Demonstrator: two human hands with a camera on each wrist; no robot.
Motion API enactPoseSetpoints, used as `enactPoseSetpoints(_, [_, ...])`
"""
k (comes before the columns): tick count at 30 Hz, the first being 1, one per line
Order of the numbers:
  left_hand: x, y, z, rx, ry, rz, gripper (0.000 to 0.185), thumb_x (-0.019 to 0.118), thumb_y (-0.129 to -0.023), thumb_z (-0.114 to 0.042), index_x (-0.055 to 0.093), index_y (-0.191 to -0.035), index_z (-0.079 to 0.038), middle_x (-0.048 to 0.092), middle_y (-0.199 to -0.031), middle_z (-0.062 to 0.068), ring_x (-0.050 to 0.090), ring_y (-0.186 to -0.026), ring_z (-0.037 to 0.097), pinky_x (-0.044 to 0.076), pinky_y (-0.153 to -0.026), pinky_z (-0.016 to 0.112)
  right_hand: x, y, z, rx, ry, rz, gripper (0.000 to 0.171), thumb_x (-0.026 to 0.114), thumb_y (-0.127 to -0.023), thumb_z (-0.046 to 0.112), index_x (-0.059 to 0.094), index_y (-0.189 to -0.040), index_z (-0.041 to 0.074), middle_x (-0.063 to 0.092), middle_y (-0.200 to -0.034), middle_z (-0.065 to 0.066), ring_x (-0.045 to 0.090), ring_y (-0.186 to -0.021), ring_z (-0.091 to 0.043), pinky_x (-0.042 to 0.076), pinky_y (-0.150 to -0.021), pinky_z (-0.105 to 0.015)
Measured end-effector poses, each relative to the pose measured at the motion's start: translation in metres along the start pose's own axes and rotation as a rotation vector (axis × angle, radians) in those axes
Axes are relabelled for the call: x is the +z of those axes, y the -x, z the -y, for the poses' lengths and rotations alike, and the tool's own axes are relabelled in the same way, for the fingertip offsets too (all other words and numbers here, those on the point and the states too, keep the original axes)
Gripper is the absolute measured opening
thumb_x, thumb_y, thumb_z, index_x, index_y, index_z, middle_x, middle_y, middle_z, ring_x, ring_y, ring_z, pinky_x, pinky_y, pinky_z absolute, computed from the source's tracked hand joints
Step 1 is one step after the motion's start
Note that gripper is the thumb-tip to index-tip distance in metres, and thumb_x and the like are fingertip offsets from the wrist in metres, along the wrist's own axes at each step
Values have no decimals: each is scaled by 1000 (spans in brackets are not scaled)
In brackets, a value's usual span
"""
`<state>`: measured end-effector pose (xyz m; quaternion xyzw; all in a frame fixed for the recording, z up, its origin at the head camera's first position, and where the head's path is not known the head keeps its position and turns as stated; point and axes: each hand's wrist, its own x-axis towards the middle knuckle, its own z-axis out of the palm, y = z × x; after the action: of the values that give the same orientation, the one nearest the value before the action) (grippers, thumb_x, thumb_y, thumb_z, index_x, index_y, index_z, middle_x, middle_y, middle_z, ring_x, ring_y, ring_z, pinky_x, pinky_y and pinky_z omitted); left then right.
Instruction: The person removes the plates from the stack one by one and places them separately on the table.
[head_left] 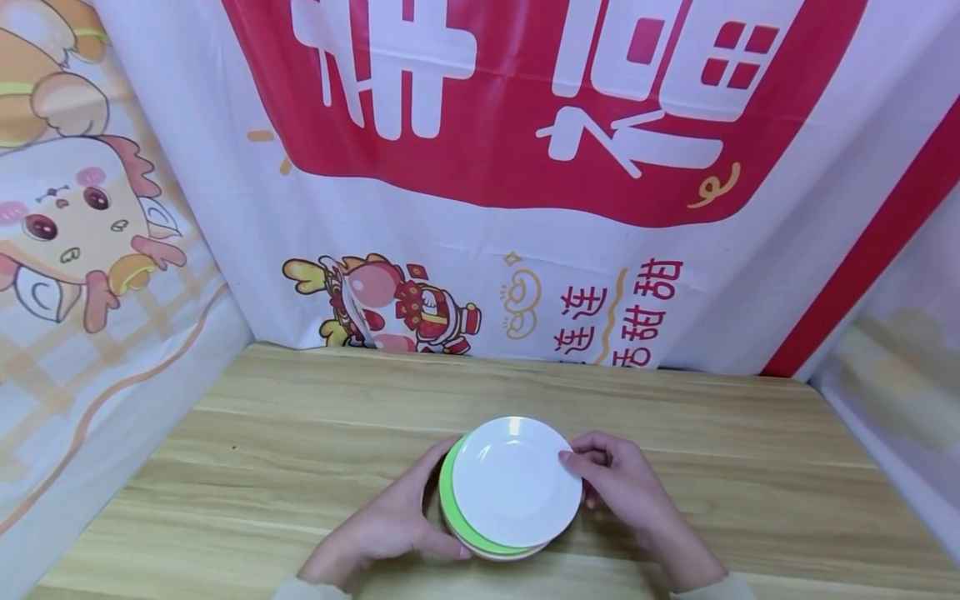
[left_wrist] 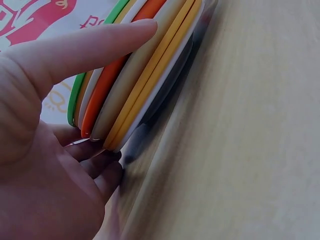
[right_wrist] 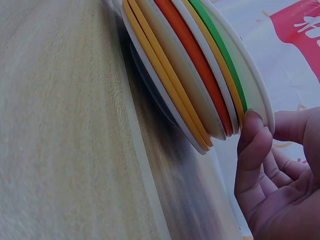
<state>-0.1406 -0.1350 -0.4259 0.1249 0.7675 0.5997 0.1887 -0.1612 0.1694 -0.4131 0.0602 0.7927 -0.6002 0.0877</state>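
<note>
A stack of several shallow plates [head_left: 516,487] sits on the wooden table [head_left: 300,433], near its front edge. The top plate is white [right_wrist: 260,95], with a green one [head_left: 447,500] just under it. The wrist views show orange [left_wrist: 102,90], yellow and cream rims lower down. My left hand [head_left: 416,517] cups the stack's left side, its thumb [left_wrist: 90,47] lying across the rims and its fingers [left_wrist: 100,165] tucked under the bottom plate. My right hand [head_left: 592,477] pinches the white plate's right rim, thumb on top and fingertips [right_wrist: 250,130] at its edge.
Printed banners hang as walls behind the table [head_left: 525,208] and on its left [head_left: 82,275] and right [head_left: 900,358]. Bare tabletop lies to both sides of the stack and behind it.
</note>
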Motion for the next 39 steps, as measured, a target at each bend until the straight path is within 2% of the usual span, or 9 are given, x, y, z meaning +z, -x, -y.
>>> enactPoseSetpoints(10, [0,-1,0,-31,-1,-6,129,102,-63,-7,31,-169,-25,27,-178,7,12,-167,39,-5,-131,71,-6,-2,0,-6,-58,54,29,73,-102,20,71,-120,-2,72,-91,-7,60,-68,-16,54,-58,-25])
enactPoseSetpoints(18, [0,1,2,1,3,-5,127,102,-62,-6,34,-167,-26,30,-177,6,13,-167,36,-6,-132,69,-12,-4,-3,-34,-58,88,33,71,-104,20,69,-126,-5,71,-89,-4,61,-68,-15,55,-60,-25])
enactPoseSetpoints(23, [0,1,2,-4,7,-4,125,101,-63,-7,35,-167,-29,31,-177,4,13,-167,36,-6,-132,70,-18,-5,-3,-41,-64,95,35,70,-105,19,68,-128,-6,71,-89,-3,62,-70,-15,57,-63,-26])
enactPoseSetpoints(31, [0,2,3,21,8,5,127,102,-63,-8,33,-168,-28,32,-176,3,15,-167,34,-6,-132,68,-30,-7,-1,-37,-90,66,39,70,-105,19,65,-133,-9,73,-92,-3,64,-75,-14,59,-66,-26])
enactPoseSetpoints(39, [0,2,4,15,17,8,127,101,-64,-7,33,-168,-29,30,-177,2,14,-167,35,-6,-131,70,-47,-11,-1,-17,-128,9,42,70,-105,19,62,-135,-9,72,-94,1,66,-81,-13,60,-69,-25])
